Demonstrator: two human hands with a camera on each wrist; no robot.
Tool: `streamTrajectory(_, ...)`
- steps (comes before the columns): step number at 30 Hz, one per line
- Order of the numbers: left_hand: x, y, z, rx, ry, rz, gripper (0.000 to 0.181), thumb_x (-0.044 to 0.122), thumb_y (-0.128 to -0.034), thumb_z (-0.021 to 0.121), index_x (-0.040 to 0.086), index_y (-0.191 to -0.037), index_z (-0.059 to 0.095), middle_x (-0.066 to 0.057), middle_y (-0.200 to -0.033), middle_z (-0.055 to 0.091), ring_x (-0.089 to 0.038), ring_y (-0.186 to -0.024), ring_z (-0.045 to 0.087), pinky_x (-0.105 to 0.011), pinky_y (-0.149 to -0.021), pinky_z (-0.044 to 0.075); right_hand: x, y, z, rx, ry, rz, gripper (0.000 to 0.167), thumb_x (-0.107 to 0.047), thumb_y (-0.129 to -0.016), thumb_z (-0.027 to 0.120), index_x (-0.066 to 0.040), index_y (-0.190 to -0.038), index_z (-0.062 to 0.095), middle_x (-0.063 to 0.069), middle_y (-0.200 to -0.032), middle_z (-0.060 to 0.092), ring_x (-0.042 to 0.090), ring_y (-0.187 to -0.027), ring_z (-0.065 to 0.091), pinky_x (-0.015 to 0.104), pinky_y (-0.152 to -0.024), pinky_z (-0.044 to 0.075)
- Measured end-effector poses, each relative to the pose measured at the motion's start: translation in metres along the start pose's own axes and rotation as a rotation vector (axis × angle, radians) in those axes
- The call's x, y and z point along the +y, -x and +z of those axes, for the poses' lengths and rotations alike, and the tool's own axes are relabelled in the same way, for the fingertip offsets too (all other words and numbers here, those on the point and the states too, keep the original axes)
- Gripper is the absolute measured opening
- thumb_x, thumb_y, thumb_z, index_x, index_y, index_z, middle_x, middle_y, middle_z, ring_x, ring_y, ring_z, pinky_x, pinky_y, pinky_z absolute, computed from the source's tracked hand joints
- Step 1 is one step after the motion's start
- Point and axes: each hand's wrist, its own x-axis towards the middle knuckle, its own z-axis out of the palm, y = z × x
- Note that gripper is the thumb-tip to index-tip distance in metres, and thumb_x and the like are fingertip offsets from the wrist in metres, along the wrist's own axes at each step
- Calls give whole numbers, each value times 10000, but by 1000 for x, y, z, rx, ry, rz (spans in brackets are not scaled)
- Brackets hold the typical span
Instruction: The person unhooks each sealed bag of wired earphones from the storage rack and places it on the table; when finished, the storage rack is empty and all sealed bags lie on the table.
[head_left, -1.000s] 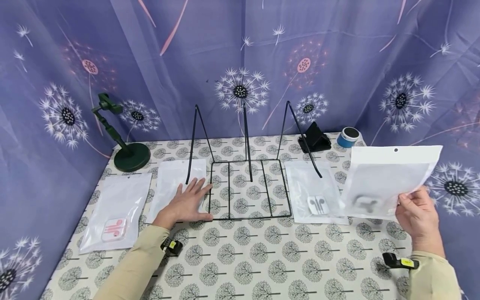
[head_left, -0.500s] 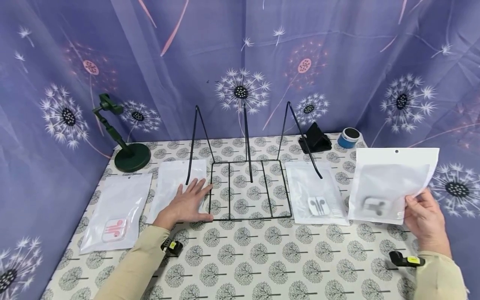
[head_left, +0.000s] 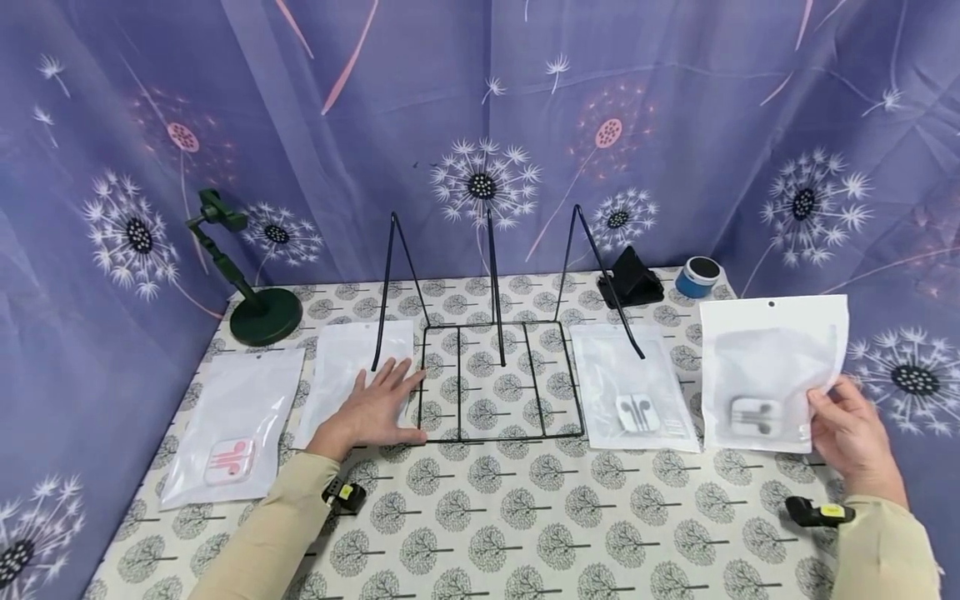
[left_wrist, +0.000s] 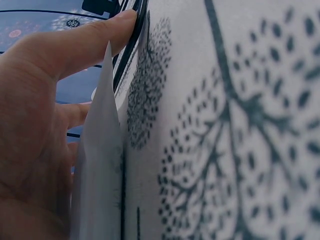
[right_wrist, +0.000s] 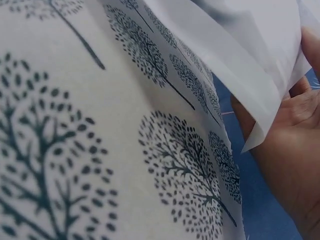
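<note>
My right hand point(head_left: 855, 429) pinches the lower right edge of a white zip pouch point(head_left: 776, 358), with the thumb in front. White earphones in a case point(head_left: 756, 417) show through its clear face. In the right wrist view the pouch corner point(right_wrist: 260, 120) hangs beside the palm. My left hand point(head_left: 377, 408) lies with spread fingers over another white pouch point(head_left: 337, 358) and reaches the left side of a black wire rack point(head_left: 459, 375). The thumb point(left_wrist: 120, 30) touches the rack's front corner in the left wrist view.
A pouch with pink earphones point(head_left: 255, 392) lies far left; one with white earphones point(head_left: 622, 358) lies right of the rack. Behind stand a green stand point(head_left: 262, 312), a black folding holder point(head_left: 633, 279) and a blue round jar point(head_left: 697, 279). The rack's prongs rise upright.
The right hand has lowered the pouch and shifted it; first right, then slightly back left, beside the pouch right of the rack. My left hand stays in place.
</note>
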Motion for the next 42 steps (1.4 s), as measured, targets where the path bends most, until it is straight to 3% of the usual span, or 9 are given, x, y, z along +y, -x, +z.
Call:
streamTrajectory(8,-1,-1,2,1,-6,4,1080,759,-734,627,231,-1569,191,-116,-1639,104,-375,-1500,83,-728,-1122,96,-2,-2,-3,138,86,96,354,133,-998,193,45,-1152,499,157,-1057,663,247,-903,692,328,-741,595)
streamTrajectory(15,0,-1,-1,-9,-7,-3,1087,760,-730,630,239,-1571,181,-110,-1641,92,-365,-1504,70,-723,-1126,97,-3,-6,-2,336,347,210,312,83,-996,388,-70,-1160,604,25,-979,664,139,-816,677,272,-644,582)
streamTrajectory(24,2,0,-3,-15,-9,-8,1089,760,-728,631,238,-1571,181,-113,-1640,93,-370,-1502,73,-720,-1128,92,-9,-13,4,477,576,393,227,-22,-985,523,-209,-1066,623,-31,-823,684,131,-660,669,290,-536,582)
streamTrajectory(27,2,0,-3,-14,-4,-7,1087,757,-731,631,239,-1571,177,-109,-1641,88,-366,-1503,66,-717,-1130,89,-9,-17,6,497,816,466,155,-114,-988,558,-257,-1042,579,-86,-772,642,114,-612,638,290,-508,572)
streamTrajectory(29,2,0,-2,-12,-2,-6,1086,755,-732,632,238,-1571,177,-110,-1641,90,-366,-1504,67,-718,-1130,88,-8,-19,7,496,1047,514,96,-199,-996,555,-205,-1091,560,-126,-757,599,92,-595,609,289,-501,560)
streamTrajectory(31,1,0,-2,-9,0,-4,1086,753,-731,635,237,-1571,179,-112,-1640,94,-368,-1503,69,-721,-1128,89,-6,-21,7,486,1289,549,248,-270,-1002,536,-100,-1182,524,-112,-787,583,55,-593,576,274,-510,540)
streamTrajectory(34,0,0,-1,-8,4,-5,1085,749,-731,640,238,-1571,180,-113,-1640,97,-367,-1503,71,-721,-1129,89,-5,-21,6,450,1537,579,536,-328,-1006,506,87,-1328,404,103,-930,624,-12,-634,509,251,-556,472)
streamTrajectory(38,-1,1,-1,-5,1,-6,1084,749,-733,639,237,-1571,181,-115,-1639,101,-368,-1503,71,-720,-1130,88,-1,-20,5,433,1668,574,643,-335,-1002,502,141,-1395,321,382,-1163,532,99,-761,544,238,-640,381)
streamTrajectory(42,-1,1,0,0,-1,0,1080,745,-736,639,232,-1571,184,-119,-1638,106,-374,-1501,76,-723,-1127,87,5,-17,7,474,1706,551,648,-333,-988,533,94,-1428,324,381,-1203,529,350,-900,551,268,-669,361)
